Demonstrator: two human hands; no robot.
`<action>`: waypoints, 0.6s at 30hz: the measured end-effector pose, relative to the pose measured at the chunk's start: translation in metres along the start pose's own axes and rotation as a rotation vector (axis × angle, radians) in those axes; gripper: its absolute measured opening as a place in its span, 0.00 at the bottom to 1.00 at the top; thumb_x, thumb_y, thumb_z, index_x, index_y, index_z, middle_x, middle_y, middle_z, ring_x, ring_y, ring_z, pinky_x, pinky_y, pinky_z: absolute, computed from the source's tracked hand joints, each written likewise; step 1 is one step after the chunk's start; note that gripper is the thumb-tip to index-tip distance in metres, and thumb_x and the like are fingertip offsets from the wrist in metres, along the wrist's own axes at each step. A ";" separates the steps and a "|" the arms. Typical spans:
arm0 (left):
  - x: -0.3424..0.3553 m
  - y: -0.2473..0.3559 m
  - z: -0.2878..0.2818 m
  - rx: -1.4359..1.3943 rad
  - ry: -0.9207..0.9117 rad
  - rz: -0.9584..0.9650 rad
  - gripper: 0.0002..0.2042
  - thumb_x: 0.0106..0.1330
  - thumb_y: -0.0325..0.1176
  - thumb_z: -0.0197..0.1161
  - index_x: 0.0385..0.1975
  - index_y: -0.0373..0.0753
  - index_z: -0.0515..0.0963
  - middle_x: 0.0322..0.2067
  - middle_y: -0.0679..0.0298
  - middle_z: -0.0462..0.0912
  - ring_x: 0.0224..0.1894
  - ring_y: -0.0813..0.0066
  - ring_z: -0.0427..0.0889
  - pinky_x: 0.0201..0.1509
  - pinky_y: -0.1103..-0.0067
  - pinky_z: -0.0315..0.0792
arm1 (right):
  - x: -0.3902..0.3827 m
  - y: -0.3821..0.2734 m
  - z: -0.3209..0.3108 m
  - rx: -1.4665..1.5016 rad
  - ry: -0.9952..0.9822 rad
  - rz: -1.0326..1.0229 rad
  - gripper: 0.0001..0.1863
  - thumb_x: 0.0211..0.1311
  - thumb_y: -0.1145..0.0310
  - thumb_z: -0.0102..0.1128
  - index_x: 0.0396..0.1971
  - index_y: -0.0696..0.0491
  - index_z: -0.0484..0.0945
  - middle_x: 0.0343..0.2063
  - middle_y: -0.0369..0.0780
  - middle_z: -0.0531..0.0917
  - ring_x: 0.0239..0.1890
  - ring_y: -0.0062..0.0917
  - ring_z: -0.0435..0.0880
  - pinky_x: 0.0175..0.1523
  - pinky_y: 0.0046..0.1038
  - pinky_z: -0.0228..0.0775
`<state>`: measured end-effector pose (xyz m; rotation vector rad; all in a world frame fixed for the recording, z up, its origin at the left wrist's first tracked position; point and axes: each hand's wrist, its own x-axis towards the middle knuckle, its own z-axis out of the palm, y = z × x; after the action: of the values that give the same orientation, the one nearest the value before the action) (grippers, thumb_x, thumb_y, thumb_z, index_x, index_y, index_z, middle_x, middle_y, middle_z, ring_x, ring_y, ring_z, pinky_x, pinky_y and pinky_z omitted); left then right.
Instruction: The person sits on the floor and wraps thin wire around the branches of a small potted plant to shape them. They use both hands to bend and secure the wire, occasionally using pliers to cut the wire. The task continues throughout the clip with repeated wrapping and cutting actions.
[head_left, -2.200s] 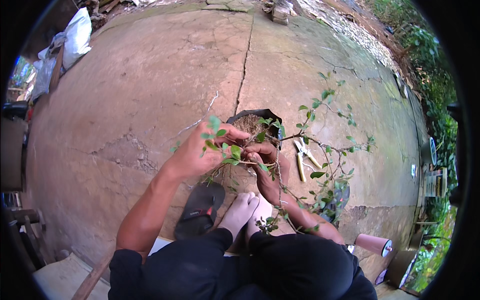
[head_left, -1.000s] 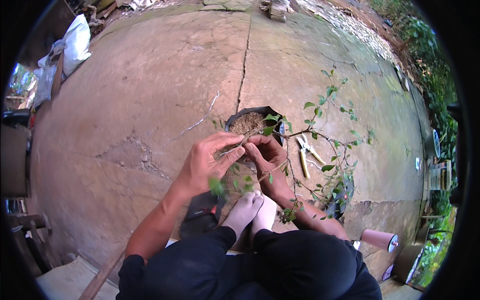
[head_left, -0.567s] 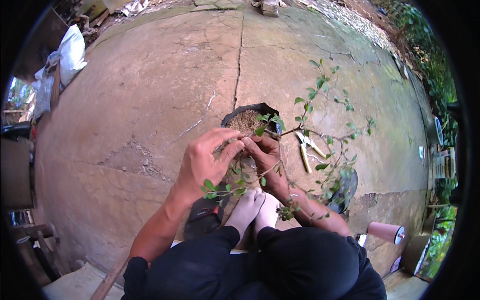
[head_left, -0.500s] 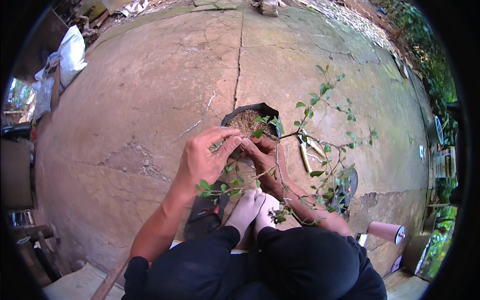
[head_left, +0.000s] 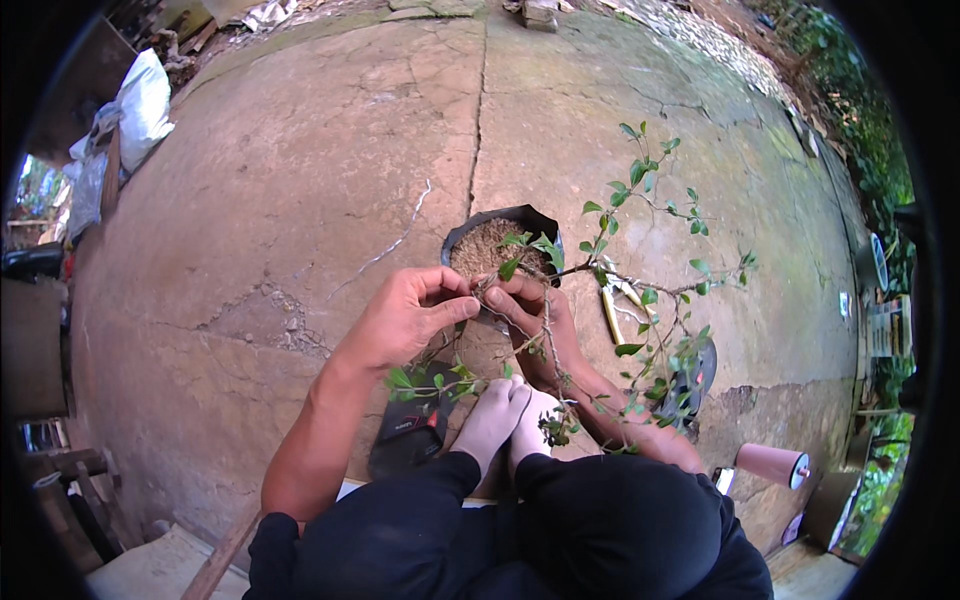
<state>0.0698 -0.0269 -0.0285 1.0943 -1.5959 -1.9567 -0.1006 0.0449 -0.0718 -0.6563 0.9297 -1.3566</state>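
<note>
the cracked concrete floor [head_left: 300,200] spreads all around me, and the black pot [head_left: 500,225] of sandy soil sits on it at twelve o'clock from my bare feet [head_left: 505,425]. the leafy plant [head_left: 640,290] rises from that pot and leans out toward three o'clock, its long axis running from the soil across to the right, with a lower branch drooping toward six. my left hand [head_left: 405,320] comes in from eight o'clock, my right hand [head_left: 530,310] from five; both meet at the pot's near rim. fingers [head_left: 462,303] of both hands are pinched together on the thin stem, thumb tips nearly touching. the right hand sits slightly nearer the trunk. yellow-handled shears [head_left: 612,312] lie at three o'clock, just beside my right wrist.
</note>
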 end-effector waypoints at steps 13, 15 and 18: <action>-0.001 -0.011 -0.016 -0.277 -0.167 -0.101 0.06 0.59 0.24 0.68 0.33 0.34 0.78 0.32 0.61 0.84 0.37 0.75 0.83 0.44 0.80 0.75 | 0.001 0.005 -0.007 0.056 -0.169 0.092 0.10 0.58 0.76 0.66 0.40 0.59 0.79 0.38 0.38 0.81 0.40 0.22 0.80 0.48 0.26 0.73; 0.000 -0.013 -0.017 -0.307 -0.203 -0.101 0.06 0.59 0.23 0.68 0.33 0.34 0.78 0.32 0.61 0.84 0.37 0.74 0.83 0.44 0.79 0.76 | 0.001 0.004 -0.005 0.084 -0.154 0.099 0.11 0.57 0.76 0.66 0.41 0.59 0.78 0.34 0.37 0.82 0.38 0.22 0.81 0.46 0.25 0.73; -0.002 -0.015 -0.017 -0.352 -0.178 -0.117 0.06 0.59 0.24 0.68 0.34 0.33 0.78 0.31 0.60 0.84 0.35 0.74 0.83 0.42 0.79 0.76 | 0.002 0.005 -0.003 0.110 -0.176 0.092 0.14 0.57 0.76 0.66 0.43 0.59 0.77 0.35 0.38 0.82 0.37 0.23 0.81 0.46 0.26 0.73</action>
<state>0.0868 -0.0325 -0.0428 0.9093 -1.2224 -2.3569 -0.1002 0.0440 -0.0777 -0.6300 0.7301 -1.2383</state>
